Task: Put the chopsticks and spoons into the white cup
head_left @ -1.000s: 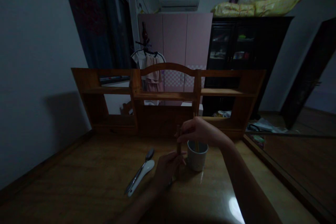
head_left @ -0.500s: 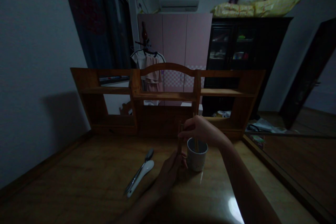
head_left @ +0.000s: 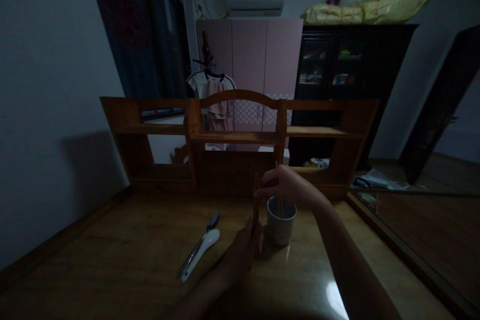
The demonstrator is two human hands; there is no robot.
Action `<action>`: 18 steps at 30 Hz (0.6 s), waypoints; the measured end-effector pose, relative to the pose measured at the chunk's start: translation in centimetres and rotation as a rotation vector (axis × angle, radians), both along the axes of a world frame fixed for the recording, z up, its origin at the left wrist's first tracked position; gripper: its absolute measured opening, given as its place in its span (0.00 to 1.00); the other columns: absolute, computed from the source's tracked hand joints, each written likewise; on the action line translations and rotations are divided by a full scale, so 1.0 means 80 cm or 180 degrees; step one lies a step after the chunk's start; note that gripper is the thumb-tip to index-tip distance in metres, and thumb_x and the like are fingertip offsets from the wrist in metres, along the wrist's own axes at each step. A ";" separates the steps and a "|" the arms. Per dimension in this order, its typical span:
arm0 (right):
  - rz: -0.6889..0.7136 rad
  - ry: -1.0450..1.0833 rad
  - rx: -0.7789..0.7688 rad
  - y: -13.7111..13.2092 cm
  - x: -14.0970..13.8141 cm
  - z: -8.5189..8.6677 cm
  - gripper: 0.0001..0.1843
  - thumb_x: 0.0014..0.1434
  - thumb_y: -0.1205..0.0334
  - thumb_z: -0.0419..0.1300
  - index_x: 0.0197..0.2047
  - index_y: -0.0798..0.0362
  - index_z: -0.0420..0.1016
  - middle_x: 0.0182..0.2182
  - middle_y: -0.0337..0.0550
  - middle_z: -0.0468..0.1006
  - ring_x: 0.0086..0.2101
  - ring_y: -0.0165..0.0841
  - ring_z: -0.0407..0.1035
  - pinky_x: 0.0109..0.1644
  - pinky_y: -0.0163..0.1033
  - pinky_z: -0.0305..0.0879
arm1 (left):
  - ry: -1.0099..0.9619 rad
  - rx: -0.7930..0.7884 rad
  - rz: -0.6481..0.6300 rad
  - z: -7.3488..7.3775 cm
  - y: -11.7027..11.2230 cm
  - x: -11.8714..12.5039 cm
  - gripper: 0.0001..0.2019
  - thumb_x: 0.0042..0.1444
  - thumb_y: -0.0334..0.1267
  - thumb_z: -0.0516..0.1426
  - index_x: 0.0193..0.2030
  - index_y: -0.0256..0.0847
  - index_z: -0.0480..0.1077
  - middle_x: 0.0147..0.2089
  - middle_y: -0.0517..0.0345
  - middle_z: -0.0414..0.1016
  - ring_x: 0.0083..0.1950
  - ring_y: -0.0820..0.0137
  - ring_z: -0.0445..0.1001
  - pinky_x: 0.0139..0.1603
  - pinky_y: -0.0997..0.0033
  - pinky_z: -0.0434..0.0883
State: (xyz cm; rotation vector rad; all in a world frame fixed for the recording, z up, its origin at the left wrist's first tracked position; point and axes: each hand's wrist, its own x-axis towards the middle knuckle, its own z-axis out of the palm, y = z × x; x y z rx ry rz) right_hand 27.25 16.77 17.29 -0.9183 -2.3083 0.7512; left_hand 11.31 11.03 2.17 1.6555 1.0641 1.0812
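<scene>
A small white cup (head_left: 279, 227) stands on the wooden desk (head_left: 123, 255). My right hand (head_left: 287, 185) hovers just above the cup's rim, fingers pinched on a wooden chopstick (head_left: 279, 205) that stands inside the cup. My left hand (head_left: 243, 247) rests on the desk to the left of the cup, closed round another upright wooden chopstick (head_left: 256, 200). To the left lie a metal spoon (head_left: 204, 235) and a white ceramic spoon (head_left: 198, 255), side by side.
A low wooden shelf unit (head_left: 240, 135) runs along the desk's back edge. Behind it are a pink wardrobe (head_left: 262, 60), a dark cabinet (head_left: 337, 70) and clothes on hangers (head_left: 213, 90). The room is dim.
My left hand has shifted slightly forward and lower beside the cup. The right hand and its chopstick stay over the cup almost unmoved.
</scene>
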 end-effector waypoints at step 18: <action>0.0021 -0.0073 -0.0076 -0.005 0.002 0.004 0.15 0.55 0.51 0.64 0.28 0.56 0.78 0.25 0.42 0.79 0.26 0.30 0.72 0.24 0.31 0.60 | 0.0157 -0.0054 -0.0154 0.008 -0.007 -0.003 0.17 0.64 0.53 0.44 0.41 0.41 0.61 0.28 0.64 0.65 0.27 0.74 0.63 0.27 0.74 0.59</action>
